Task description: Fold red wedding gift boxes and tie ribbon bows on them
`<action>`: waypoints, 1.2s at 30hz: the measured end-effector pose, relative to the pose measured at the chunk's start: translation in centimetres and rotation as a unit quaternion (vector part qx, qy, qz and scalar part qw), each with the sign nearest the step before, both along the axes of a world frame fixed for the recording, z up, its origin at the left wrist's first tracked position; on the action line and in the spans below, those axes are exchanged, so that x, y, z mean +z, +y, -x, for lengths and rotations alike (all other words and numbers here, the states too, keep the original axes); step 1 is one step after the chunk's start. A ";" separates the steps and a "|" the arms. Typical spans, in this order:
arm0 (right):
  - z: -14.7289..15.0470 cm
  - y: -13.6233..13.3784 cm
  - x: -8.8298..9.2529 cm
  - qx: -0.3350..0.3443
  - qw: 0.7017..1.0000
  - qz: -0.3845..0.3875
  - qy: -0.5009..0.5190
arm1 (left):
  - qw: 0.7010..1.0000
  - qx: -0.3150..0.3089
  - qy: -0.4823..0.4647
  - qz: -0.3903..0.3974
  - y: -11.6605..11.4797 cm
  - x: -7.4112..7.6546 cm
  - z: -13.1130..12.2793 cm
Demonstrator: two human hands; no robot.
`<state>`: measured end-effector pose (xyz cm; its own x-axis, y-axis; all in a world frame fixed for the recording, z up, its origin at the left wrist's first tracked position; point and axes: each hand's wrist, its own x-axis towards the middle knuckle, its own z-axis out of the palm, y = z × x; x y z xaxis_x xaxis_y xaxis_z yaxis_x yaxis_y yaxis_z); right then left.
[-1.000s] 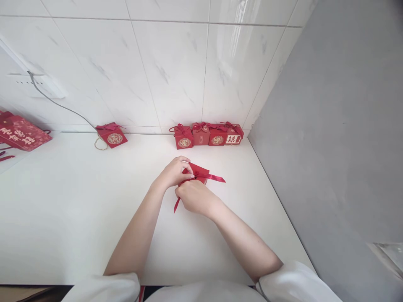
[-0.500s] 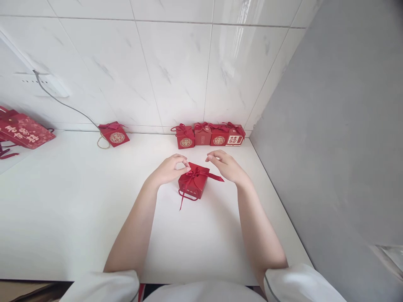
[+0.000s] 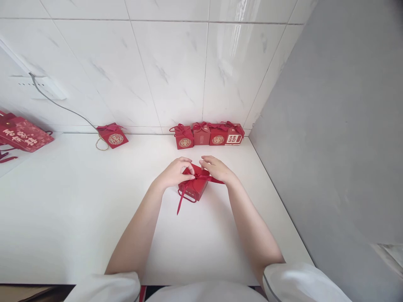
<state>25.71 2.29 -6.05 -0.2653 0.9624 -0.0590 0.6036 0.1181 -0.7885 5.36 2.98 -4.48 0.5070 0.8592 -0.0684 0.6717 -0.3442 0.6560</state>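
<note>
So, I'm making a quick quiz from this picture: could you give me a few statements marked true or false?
1. The left hand and right hand are both at the nearest box. True.
2. The ribbon on that box is white. False: the ribbon is red.
3. A red bag with pale writing is at the picture's left edge. True.
4. The right hand is holding that bag. False: it is by the nearest box.
5. More red boxes stand in a row near the tiled wall. True.
</note>
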 end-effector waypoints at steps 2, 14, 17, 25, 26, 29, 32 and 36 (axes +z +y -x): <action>-0.2 -0.1 0.3 0.002 1.000 0.007 -0.017 | 1.000 -0.005 -0.002 0.004 0.1 -0.1 0.1; -0.3 -1.0 0.8 0.054 0.996 0.039 0.051 | 1.000 -0.013 -0.002 0.010 0.2 -0.2 0.0; -0.2 -1.0 0.7 0.084 0.994 0.058 0.041 | 1.000 -0.013 -0.001 0.008 0.2 -0.3 0.0; 0.5 -1.0 0.6 0.114 0.992 0.042 0.039 | 1.000 -0.012 -0.006 0.013 0.1 -0.1 -0.3; 0.5 -1.1 0.6 0.120 0.991 0.033 0.041 | 1.000 -0.013 -0.006 0.010 0.1 0.0 -0.3; 0.4 -1.0 0.5 0.137 0.989 0.025 0.053 | 1.000 -0.016 -0.003 0.006 0.1 0.3 -0.1; -0.1 -0.8 0.3 0.139 0.988 0.033 0.064 | 0.999 -0.026 0.005 0.018 0.0 0.7 0.5; -0.5 -0.6 0.2 0.156 0.984 0.039 0.073 | 0.997 -0.041 0.005 0.067 -0.2 1.6 1.4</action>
